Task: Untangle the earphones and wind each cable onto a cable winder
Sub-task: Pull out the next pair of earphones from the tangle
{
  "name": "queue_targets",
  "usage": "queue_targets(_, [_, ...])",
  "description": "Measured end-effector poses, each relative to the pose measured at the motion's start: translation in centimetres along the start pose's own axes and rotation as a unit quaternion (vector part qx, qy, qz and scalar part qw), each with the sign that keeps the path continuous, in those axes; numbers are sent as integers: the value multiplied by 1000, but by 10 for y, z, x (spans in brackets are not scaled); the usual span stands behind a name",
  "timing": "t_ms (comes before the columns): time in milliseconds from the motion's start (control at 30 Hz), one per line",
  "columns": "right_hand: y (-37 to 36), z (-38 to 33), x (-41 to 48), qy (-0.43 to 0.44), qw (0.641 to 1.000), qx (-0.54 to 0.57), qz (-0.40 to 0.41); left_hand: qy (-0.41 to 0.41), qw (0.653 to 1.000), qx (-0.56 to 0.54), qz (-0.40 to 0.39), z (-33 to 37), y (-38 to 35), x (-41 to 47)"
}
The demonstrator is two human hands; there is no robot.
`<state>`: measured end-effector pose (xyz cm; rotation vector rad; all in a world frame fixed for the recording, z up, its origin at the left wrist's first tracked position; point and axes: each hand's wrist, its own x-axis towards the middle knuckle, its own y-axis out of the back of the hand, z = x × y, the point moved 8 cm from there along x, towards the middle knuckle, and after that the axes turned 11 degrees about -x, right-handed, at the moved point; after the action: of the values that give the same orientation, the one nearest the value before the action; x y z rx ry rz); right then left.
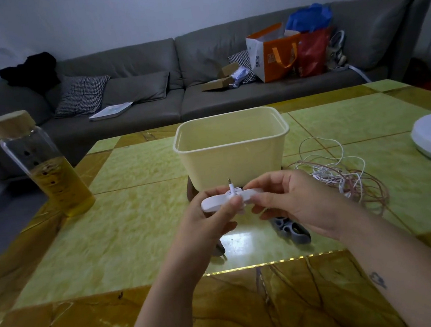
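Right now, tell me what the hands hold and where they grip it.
Both hold the white winder. The left hand pinches its middle, at the base of the plug. The right hand grips its right end.

Single head-worn wide-angle view, facing forward and down. Left hand (205, 227) and right hand (291, 203) close, low centre, on cable winder (213, 203); table (125, 226) fills near ground; sofa (145, 61) far.

I find no legible text; the print on the white-and-orange shopping bag (267, 59) is too blurred to read.
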<state>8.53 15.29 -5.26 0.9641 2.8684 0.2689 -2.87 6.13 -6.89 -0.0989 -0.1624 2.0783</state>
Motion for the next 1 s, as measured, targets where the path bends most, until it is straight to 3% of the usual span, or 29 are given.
queue_targets(133, [15,-16,6,30,994,-36,95,6,998,-43,36,-2,10,9])
queue_targets(267, [51,-51,31,91,940,-186,270,-3,985,142,102,-3,27,18])
queue_targets(400, [65,-67,73,101,893,-281,338,-16,964,252,83,-6,28,21])
queue_targets(567, [55,-66,89,84,892,-328,300,-18,952,296,76,-10,35,22])
queue_targets(667, [48,-64,61,117,884,-341,298,-23,948,310,69,-13,36,23])
queue_targets(767, [49,-40,30,110,898,-338,258,-20,948,314,49,-17,31,23])
queue_targets(867, [61,3,7,26,905,-373,203,-15,943,332,27,-23,21,21])
queue_targets(1000, [81,57,-11,-88,850,-497,154,-37,928,370,-21,-29,-7,17])
